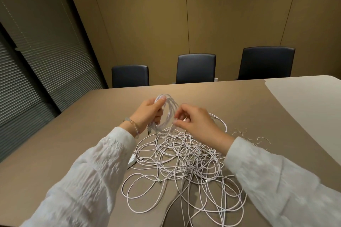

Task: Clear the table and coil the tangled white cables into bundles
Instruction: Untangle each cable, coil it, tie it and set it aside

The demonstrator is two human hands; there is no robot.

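A tan-walled meeting room, three dark chairs [196,68] tucked in at the far edge of a long brown table [77,134]. Above it, the left hand [147,112] is closed around a coil of white cable [168,110], thumb pressed on top of the loops. Just beside it, the right hand [195,121] pinches a strand between thumb and fingertips. Below both hands sprawls the tangled heap of white cables [186,164], a white adapter block [132,161] peeking from under the left sleeve. Beyond the right wrist lie thin twist ties [239,131].
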